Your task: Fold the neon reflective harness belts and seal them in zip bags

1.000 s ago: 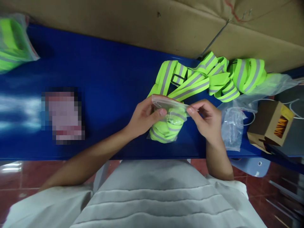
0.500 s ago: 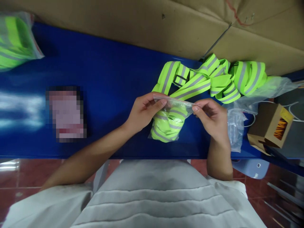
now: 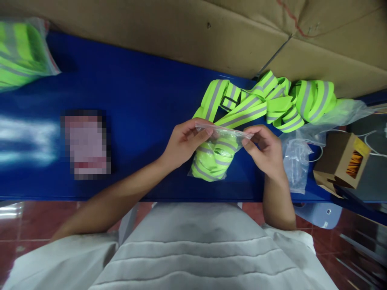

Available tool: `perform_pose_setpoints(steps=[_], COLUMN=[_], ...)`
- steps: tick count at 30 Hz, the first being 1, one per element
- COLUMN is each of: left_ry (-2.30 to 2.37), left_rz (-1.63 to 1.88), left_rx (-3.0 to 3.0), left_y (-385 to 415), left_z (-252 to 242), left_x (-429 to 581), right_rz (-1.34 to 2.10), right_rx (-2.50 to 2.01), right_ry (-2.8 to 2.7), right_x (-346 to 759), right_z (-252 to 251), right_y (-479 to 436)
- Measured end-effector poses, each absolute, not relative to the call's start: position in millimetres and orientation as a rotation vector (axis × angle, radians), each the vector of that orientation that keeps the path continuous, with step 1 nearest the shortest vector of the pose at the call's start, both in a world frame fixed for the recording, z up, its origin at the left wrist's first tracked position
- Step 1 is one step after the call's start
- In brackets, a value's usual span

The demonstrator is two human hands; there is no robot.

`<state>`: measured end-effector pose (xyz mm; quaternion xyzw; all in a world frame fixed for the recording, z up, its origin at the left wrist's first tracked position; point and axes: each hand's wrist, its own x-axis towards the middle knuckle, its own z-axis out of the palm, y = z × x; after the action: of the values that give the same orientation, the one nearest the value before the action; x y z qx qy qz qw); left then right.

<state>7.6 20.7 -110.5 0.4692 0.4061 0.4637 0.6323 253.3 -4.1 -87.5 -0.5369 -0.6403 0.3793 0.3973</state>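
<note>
A clear zip bag stuffed with folded neon-yellow reflective straps rests on the blue table in front of me. My left hand pinches the left end of the bag's top edge between thumb and fingers. My right hand pinches the right end of the same edge. Both hands are closed on the bag's mouth. Just beyond the bag, a loose pile of neon-yellow straps with grey stripes lies on the table.
Empty clear bags lie right of my right hand, beside a small cardboard box. A filled bag of straps sits at the far left. A blurred-out card lies on the table. Cardboard sheets line the back.
My right hand slid its pinch slightly along the bag's top edge, first outward and then a little back in. The left hand kept its hold. The view shifted slightly.
</note>
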Motion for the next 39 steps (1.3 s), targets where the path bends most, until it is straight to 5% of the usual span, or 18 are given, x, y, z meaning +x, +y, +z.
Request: perform_pose_setpoints(steps=[39], left_ry=[0.877], left_rz=[0.953], left_rx=[1.334], left_y=[9], left_z=[-108], left_x=[10], right_rz=[0.758], right_rx=[-1.254], right_ry=[-1.972], right_x=[242], right_z=[-75], right_y=[-13])
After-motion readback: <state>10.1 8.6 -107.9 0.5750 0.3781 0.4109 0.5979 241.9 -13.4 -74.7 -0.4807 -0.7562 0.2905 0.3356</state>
